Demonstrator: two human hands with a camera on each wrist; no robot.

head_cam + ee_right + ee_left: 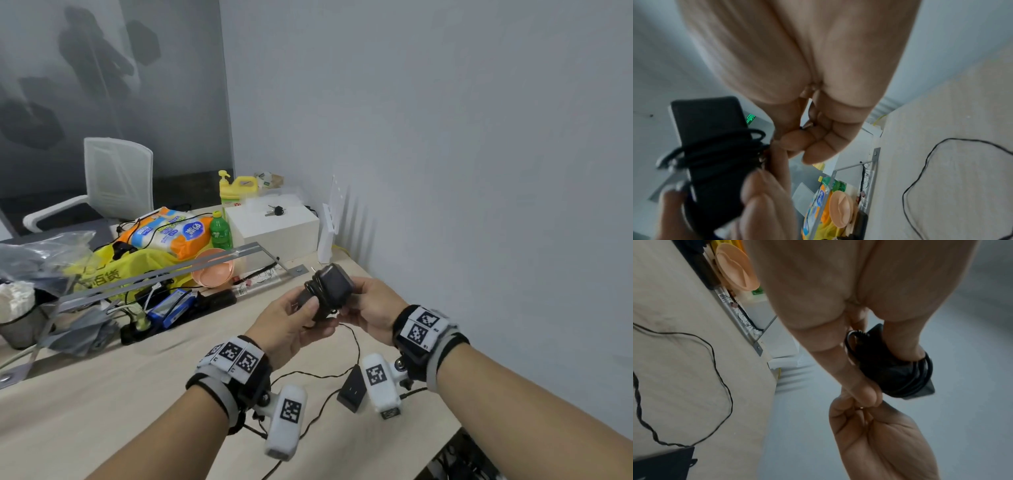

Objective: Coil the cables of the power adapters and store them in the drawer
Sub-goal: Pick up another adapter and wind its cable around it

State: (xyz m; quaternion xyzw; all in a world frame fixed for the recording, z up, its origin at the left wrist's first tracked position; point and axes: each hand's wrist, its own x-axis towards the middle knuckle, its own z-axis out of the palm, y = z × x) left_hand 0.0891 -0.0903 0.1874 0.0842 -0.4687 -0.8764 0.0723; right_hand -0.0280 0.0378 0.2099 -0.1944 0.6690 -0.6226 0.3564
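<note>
**Black adapter held above the desk, cable wound round its middle**

A boxy black power adapter (pixel 331 287), matt and round-cornered, sits in both hands above the pale wood-grain desk (pixel 102 404). Thin black cable (pixel 715 146) wraps its waist in several glossy loops. The left hand (pixel 291 329) grips the adapter's lower end, thumb on one face and fingers curled beneath. The right hand (pixel 373 308) is closed at the adapter's other side, fingertips pinched on the cable end, palm turned inward. Both forearms reach in from the near edge of the desk, wrists wearing bands with black-and-white square markers.

Below the adapter, a second black adapter (pixel 352 390) lies flat on the desk, its thin cord (pixel 721 386) trailing in a loose, wavy loop. Beyond the adapter stands a white box (pixel 274 229) with keys on top. Left of the adapter lie a peach plastic bowl (pixel 213 270), grey metal strips, a green bottle (pixel 220 230) and a yellow bag.
</note>
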